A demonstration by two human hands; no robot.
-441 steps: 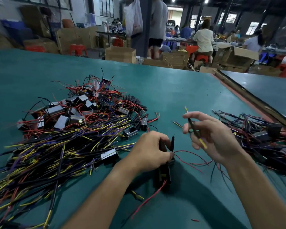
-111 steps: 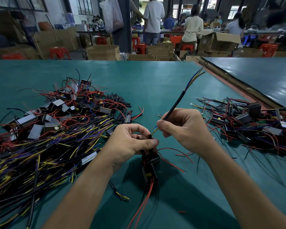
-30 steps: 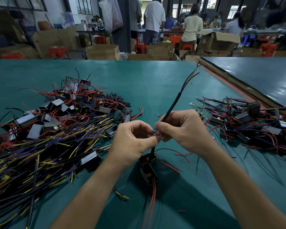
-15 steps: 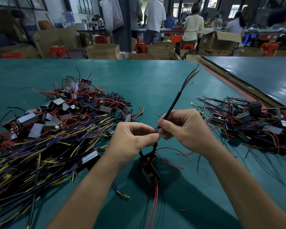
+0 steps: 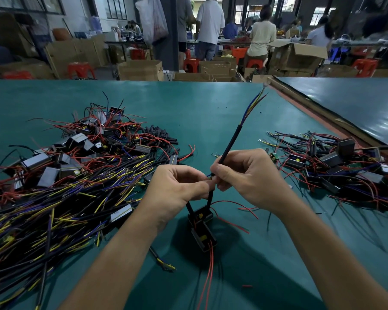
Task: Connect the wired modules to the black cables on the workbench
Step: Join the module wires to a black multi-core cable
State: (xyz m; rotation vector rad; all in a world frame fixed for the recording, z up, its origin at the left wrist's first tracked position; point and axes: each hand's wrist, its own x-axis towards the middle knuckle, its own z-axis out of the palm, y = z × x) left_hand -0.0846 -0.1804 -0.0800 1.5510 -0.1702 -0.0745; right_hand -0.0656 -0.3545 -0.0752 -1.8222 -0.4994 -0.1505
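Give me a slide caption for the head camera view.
Left hand and right hand hold a black cable to the leads of a wired module over the green workbench.

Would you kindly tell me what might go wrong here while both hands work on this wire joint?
The black cable sticks up free above the right hand, so its sway may pull the connection loose. The module lies below the left hand on thin leads; lifting might strain them. Its red wires trail toward the person and could snag.

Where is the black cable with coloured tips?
Centre of the head view: the black cable sticks up from the right hand, beside the left hand and above the wired module.
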